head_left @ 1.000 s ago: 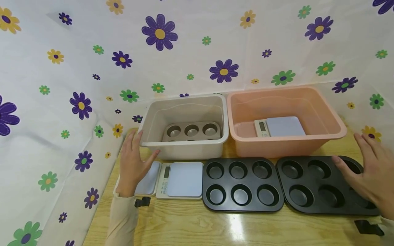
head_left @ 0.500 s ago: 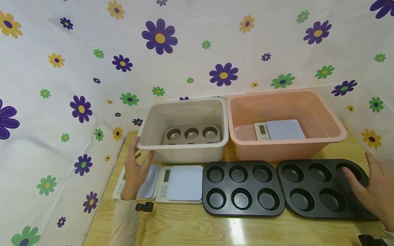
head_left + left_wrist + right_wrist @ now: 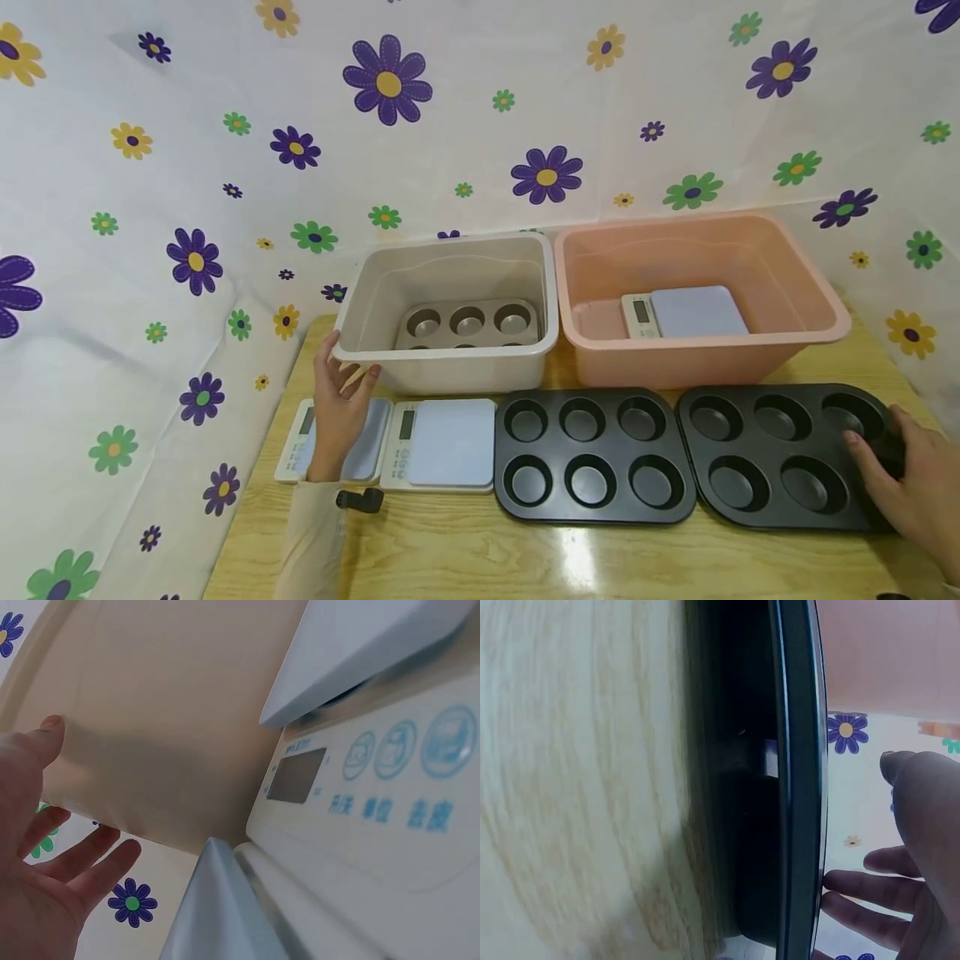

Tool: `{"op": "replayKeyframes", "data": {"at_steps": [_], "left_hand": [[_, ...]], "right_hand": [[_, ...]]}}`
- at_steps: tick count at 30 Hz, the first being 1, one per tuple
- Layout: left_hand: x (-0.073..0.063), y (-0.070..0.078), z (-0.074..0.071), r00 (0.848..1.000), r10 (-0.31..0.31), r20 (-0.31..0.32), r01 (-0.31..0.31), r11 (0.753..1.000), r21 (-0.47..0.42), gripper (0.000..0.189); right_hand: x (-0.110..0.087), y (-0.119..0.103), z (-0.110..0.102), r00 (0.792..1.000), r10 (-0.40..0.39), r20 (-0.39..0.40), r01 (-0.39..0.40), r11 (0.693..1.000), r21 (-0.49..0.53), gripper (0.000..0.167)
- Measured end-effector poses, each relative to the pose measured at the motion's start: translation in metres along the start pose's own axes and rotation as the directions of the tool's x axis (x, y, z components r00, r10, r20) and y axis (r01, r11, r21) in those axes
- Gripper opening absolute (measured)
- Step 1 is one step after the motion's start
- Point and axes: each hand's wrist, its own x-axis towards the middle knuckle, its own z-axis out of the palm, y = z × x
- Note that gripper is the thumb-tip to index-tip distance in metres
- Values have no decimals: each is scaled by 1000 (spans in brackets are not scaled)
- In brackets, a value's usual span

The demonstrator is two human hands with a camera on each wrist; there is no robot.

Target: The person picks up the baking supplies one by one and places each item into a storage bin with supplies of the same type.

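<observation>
My left hand (image 3: 341, 417) is at the front left corner of the white plastic bin (image 3: 457, 367), its fingers beside the corner and the thumb at the front wall. In the left wrist view the thumb (image 3: 49, 739) lies over the bin's wall (image 3: 165, 735), fingers loosely spread. At far right, my right hand (image 3: 915, 483) reaches over the right end of a black muffin tin (image 3: 772, 458). In the right wrist view its fingertips (image 3: 840, 883) are right at the tin's rim (image 3: 799, 787), with the thumb held apart. Neither hand grips anything.
A second black muffin tin (image 3: 618, 446) and two kitchen scales (image 3: 450, 442) (image 3: 367, 442) line the front. The pink bin (image 3: 675, 362) holds a scale (image 3: 697, 311); a beige muffin pan (image 3: 467, 321) lies in the white bin. Flowered cloth (image 3: 450, 125) hangs behind.
My left hand has come down slightly at the white bin's corner, its fingers more bent. My right hand has lowered to the right muffin tin's right end. The bins and tins look unmoved.
</observation>
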Motion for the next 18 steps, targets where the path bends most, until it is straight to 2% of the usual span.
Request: {"op": "replayKeyframes", "data": {"at_steps": [5, 9, 14, 18], "left_hand": [[2, 1, 3, 1000, -12, 5, 12, 999, -42, 84], [3, 2, 3, 1000, -19, 6, 19, 999, -32, 84], [2, 2, 3, 1000, -22, 7, 22, 1000, -22, 84], [1, 0, 3, 999, -36, -6, 36, 999, -18, 84]], "right_hand": [[-4, -3, 3, 995, 98, -37, -97, 995, 26, 74], [-8, -4, 4, 973, 233, -5, -232, 973, 10, 73], [-9, -2, 5, 927, 368, 69, -368, 930, -22, 72], [-8, 0, 7, 873, 475, 108, -475, 879, -27, 77]]}}
